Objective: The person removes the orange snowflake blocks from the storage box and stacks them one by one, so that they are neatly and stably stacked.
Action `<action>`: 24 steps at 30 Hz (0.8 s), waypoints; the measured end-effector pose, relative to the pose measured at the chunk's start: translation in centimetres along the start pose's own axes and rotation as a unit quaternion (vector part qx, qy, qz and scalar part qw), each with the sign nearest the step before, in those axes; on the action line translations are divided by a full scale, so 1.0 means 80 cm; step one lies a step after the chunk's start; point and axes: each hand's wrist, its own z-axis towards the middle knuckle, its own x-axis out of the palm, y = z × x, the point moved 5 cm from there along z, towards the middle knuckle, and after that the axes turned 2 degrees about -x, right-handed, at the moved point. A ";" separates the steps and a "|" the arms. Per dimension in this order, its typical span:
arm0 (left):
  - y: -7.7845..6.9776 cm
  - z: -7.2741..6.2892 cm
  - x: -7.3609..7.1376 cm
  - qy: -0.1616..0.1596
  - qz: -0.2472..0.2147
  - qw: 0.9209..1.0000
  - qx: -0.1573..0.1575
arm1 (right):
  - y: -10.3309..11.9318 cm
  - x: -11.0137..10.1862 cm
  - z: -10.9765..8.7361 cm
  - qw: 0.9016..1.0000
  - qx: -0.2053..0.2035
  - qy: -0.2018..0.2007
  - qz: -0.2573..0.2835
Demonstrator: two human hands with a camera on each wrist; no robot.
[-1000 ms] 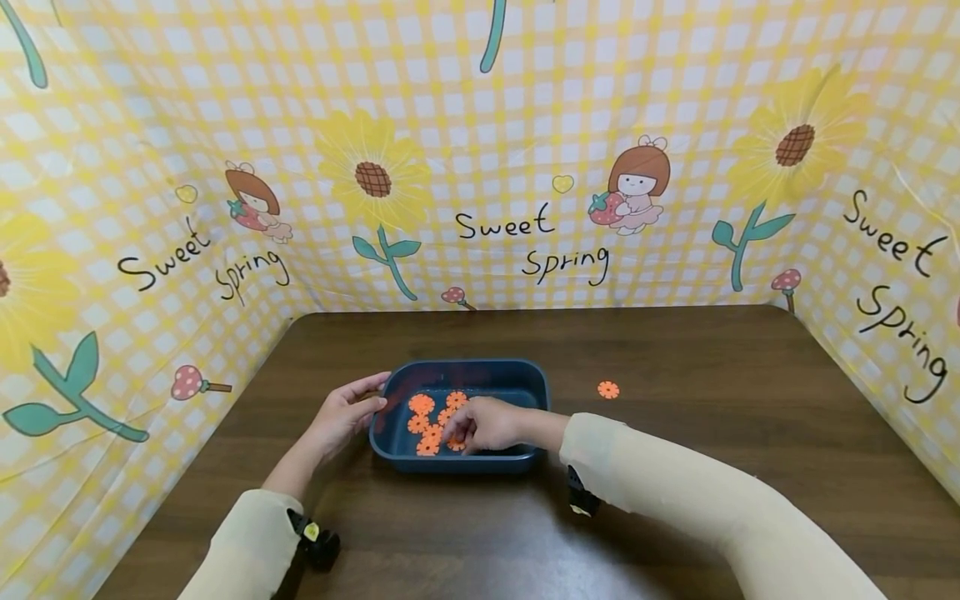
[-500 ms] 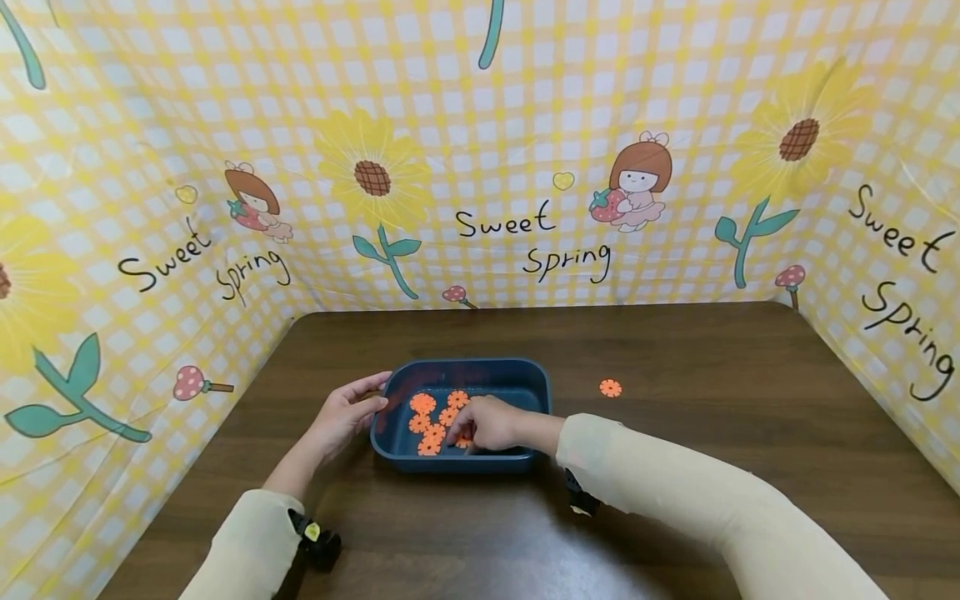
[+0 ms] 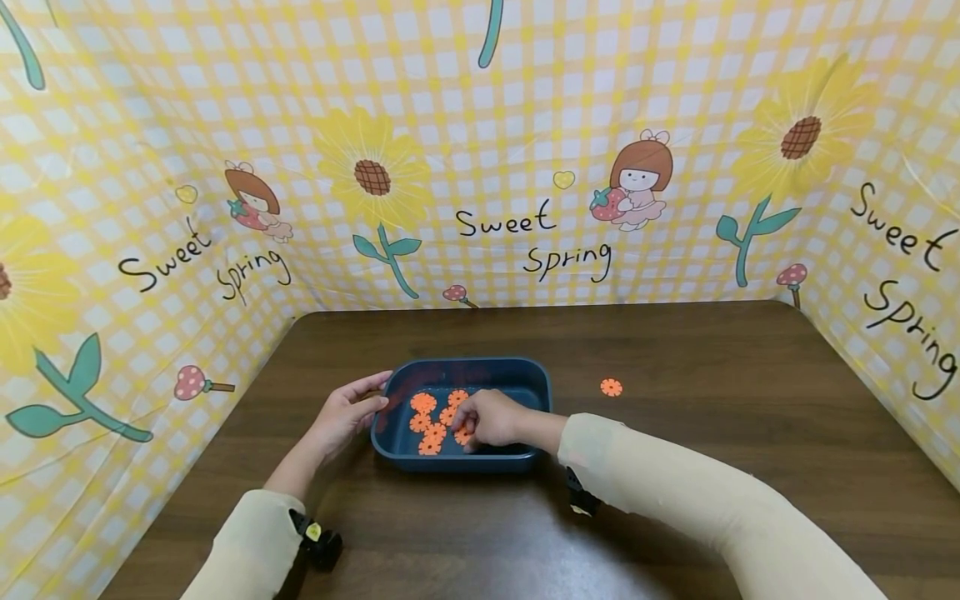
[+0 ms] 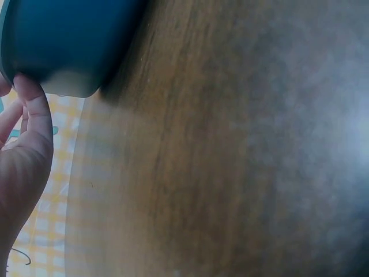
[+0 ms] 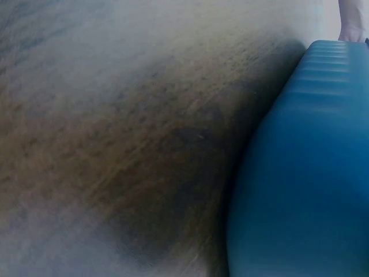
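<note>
Lying together toward the left half of a dark blue bin (image 3: 457, 465), several orange notched discs (image 3: 435, 433) spread over its floor, some touching. From where I stand, the right hand (image 3: 493, 418) reaches down inside the bin, fingers curled, with one disc showing between forefinger and thumb; I can't tell whether it is pinched or merely touched. At the bin's left end, the left hand (image 3: 343, 419) grips the edge, its thumb on the rim. One lone orange disc (image 3: 611, 387) lies flat beyond the bin's right end, apart from it, on the brown wooden table (image 3: 675, 358). Both arms wear cream sleeves (image 3: 675, 483), with a small black device (image 3: 322, 546) below the left cuff and another below the right. Around the table hangs a yellow-checked cloth (image 3: 487, 142), printed with sunflowers and "Sweet Spring".
</note>
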 end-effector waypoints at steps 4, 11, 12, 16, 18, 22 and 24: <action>0.000 0.000 0.000 0.001 0.002 1.000 0.000 | -0.002 -0.001 0.000 1.000 0.015 -0.007 0.007; 0.000 -0.001 0.000 -0.001 0.005 1.000 -0.001 | -0.004 -0.002 -0.001 0.999 0.042 -0.011 0.018; 0.000 -0.001 0.000 -0.001 0.005 1.000 -0.002 | -0.004 -0.003 -0.001 0.999 0.046 -0.011 0.020; 0.000 -0.001 0.000 -0.002 0.003 1.000 -0.003 | -0.004 -0.004 -0.001 0.999 0.049 -0.013 0.018; -0.001 -0.001 0.000 -0.002 0.002 1.000 -0.002 | -0.004 -0.005 -0.001 0.999 0.046 -0.014 0.018; -0.001 -0.001 0.001 -0.001 -0.001 1.000 -0.001 | -0.003 -0.005 -0.001 0.999 0.035 -0.014 0.003; -0.001 -0.001 0.001 -0.002 -0.001 1.000 -0.001 | -0.002 -0.005 -0.001 0.999 0.031 -0.013 -0.007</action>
